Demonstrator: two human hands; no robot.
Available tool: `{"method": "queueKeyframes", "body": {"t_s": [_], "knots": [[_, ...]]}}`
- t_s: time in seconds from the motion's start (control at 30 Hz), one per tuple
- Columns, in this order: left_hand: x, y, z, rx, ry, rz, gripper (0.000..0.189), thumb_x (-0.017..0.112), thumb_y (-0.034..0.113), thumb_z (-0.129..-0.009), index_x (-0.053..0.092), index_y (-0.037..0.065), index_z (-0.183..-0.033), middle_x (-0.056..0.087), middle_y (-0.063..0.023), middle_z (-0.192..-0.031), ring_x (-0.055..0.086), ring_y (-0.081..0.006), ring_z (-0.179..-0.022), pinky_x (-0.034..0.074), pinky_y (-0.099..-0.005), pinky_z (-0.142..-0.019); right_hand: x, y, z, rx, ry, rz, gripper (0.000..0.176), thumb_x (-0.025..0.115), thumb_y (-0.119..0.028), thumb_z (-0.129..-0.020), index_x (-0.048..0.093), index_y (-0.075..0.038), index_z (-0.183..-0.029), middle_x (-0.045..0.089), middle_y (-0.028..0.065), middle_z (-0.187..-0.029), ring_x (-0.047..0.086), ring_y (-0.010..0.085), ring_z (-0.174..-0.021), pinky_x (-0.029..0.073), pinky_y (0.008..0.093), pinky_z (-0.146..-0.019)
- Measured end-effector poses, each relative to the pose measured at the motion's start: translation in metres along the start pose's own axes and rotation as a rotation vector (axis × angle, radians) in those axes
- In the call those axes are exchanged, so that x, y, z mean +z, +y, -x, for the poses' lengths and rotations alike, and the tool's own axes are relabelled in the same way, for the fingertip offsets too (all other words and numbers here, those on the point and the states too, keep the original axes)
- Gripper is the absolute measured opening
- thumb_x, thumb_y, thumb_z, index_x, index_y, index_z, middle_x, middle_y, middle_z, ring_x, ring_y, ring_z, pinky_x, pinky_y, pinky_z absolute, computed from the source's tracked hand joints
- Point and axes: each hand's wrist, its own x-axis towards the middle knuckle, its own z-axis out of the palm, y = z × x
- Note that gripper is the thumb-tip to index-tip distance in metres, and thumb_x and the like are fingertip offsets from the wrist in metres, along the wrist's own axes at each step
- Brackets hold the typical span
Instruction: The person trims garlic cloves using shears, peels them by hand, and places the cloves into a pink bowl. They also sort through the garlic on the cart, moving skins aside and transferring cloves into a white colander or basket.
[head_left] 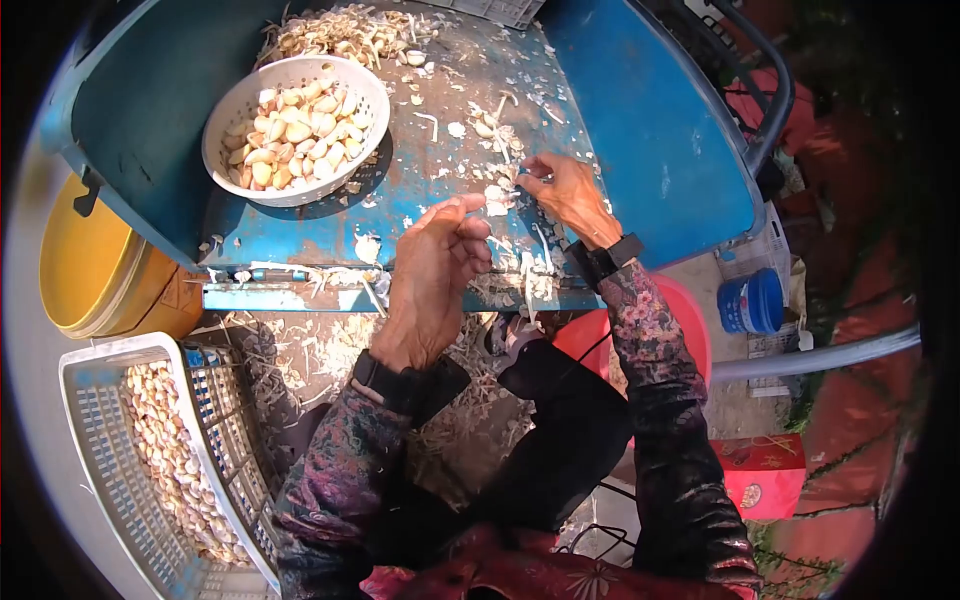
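Over the front edge of a blue truck-bed-like surface (350, 222) is my left hand (440, 270), its fingers curled inward; what they hold, if anything, is hidden. To its right, my right hand (565, 195) has thumb and forefinger pinched together beside pale garlic skins (498, 200), with something small and dark at the fingertips that I cannot make out. A white perforated bowl (215, 150) full of garlic cloves (300, 130) stands at the upper left. Dry stalks (340, 35) are heaped behind it, and bits of skin are scattered across the surface.
A white crate (165, 350) with many cloves stands at lower left, below a yellow bucket (125, 270). On the right are a pink-red basin (690, 310), a blue bucket (750, 302) and a red box (770, 475). Blue side walls (660, 120) flank the surface.
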Motion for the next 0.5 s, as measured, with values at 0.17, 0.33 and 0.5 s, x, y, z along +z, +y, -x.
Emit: {"method": "queueKeyframes", "body": {"t_s": [0.17,0.33,0.5], "knots": [[-0.001,-0.003,-0.005,-0.023,-0.021,0.055,0.026,0.048,0.022,-0.095,0.054,0.002,-0.112,0.055,-0.0007,-0.078,0.051,-0.0110,-0.069,0.044,-0.0266,-0.067,0.019,0.021,-0.009,0.338,-0.148,-0.167,0.034,0.070,-0.019,-0.078,0.064,0.004,-0.103,0.068,0.0166,-0.090,0.066,0.0209,-0.074,0.052,0.0308,-0.067],[-0.002,-0.006,-0.008,-0.036,-0.041,0.001,0.029,0.050,0.023,-0.095,0.051,0.003,-0.115,0.056,-0.0018,-0.080,0.052,-0.0110,-0.070,0.044,-0.0264,-0.066,-0.012,-0.007,0.019,0.462,-0.110,-0.661,0.026,0.067,-0.012,-0.086,0.064,0.005,-0.105,0.066,0.0078,-0.088,0.063,0.0135,-0.075,0.053,0.0242,-0.068],[0.016,-0.014,0.002,0.142,0.046,-0.374,0.039,0.058,0.033,-0.092,0.050,0.003,-0.117,0.059,-0.0024,-0.081,0.055,-0.0079,-0.070,0.043,-0.0227,-0.060,-0.036,-0.052,0.050,0.413,-0.274,-0.864,0.025,0.067,-0.014,-0.086,0.062,0.003,-0.104,0.064,0.0060,-0.087,0.061,0.0124,-0.078,0.052,0.0267,-0.071]]}}
